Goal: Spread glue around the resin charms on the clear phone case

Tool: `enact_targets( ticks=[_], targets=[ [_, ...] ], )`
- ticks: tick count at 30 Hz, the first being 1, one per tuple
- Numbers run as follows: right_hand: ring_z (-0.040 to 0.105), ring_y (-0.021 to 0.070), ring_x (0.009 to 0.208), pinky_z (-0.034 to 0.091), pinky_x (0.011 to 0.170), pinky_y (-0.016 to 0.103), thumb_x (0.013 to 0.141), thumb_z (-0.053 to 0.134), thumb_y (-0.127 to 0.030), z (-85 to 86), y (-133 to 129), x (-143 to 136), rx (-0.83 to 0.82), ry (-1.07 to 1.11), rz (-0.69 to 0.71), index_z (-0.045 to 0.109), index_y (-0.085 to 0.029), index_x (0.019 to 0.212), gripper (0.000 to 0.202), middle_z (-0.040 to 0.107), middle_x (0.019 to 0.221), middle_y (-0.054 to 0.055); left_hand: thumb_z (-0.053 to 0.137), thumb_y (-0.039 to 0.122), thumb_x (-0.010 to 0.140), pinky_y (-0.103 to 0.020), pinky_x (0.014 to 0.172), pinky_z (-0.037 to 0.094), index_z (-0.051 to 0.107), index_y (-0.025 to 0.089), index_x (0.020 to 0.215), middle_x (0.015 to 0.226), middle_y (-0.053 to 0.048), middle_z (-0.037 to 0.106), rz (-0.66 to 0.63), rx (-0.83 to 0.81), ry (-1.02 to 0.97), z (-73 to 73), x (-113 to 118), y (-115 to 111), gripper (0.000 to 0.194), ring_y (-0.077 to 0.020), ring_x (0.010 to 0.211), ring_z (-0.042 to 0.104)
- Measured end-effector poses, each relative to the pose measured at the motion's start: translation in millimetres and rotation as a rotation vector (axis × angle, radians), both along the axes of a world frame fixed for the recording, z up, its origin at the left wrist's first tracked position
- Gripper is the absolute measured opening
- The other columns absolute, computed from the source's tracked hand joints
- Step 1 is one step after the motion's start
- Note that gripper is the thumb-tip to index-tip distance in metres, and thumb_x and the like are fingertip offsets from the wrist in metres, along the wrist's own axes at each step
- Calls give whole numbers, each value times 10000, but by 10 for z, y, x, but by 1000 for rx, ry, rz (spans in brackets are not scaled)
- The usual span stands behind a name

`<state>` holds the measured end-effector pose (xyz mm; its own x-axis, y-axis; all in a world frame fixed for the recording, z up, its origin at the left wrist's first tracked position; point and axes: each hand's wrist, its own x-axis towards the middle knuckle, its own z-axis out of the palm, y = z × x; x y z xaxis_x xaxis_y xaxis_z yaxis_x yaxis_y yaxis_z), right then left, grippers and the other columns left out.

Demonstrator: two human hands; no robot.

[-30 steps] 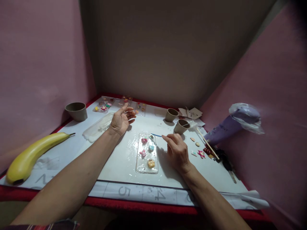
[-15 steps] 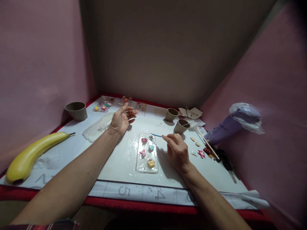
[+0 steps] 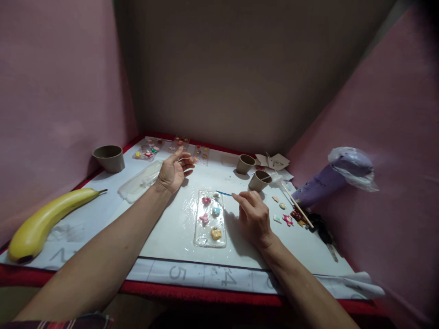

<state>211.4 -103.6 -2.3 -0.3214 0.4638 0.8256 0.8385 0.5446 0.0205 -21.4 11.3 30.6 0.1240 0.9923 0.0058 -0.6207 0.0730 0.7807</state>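
A clear phone case (image 3: pixel 210 228) lies flat on the white board, with several small charms on it, among them a yellow one (image 3: pixel 216 233), a pink one (image 3: pixel 204 219) and a blue one (image 3: pixel 216 211). My right hand (image 3: pixel 253 214) is closed on a thin blue stick (image 3: pixel 223 193), whose tip is at the white round charm (image 3: pixel 216 195) near the case's far edge. My left hand (image 3: pixel 174 171) is raised palm up with its fingers apart and nothing in it, beyond the case to the left, near a clear plastic packet (image 3: pixel 139 183).
A banana (image 3: pixel 48 219) and a cup (image 3: pixel 111 160) lie left. Decorated cases (image 3: pixel 148 150) are at the back. Two cups (image 3: pixel 245 165) (image 3: pixel 259 181), loose charms (image 3: pixel 288 220), a wooden stick (image 3: pixel 300 208) and a purple bag (image 3: pixel 322 183) are right.
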Motion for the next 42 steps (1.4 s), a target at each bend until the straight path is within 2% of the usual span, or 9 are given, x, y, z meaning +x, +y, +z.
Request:
enact_targets(
  ticks=[19,35,42],
  targets=[
    [520,181,750,455,631,299,850,434,-10,-8,0,-3,-18,-22,9,666,-148,977,298,607,812,84,643,521,742,-318,639,384,598,189,708,714,-37,605,-2,-10,8,7,9,-9,337,-185,672,539],
    [549,183,767,482,656,328,868,458,-33,2,-41,-7,64,125,62,653,-206,1104,352,609,861,92,646,532,735,-316,620,394,599,192,714,718,-46,604,5,-6,25,-7,7,6,344,-194,677,542],
    [544,176,749,480,652,313,858,460,-21,-8,2,8,34,85,40,673,-167,1023,307,607,834,89,675,494,719,-315,631,385,608,184,714,704,-39,619,-4,-18,-7,-13,4,7,317,-184,668,537]
  ],
)
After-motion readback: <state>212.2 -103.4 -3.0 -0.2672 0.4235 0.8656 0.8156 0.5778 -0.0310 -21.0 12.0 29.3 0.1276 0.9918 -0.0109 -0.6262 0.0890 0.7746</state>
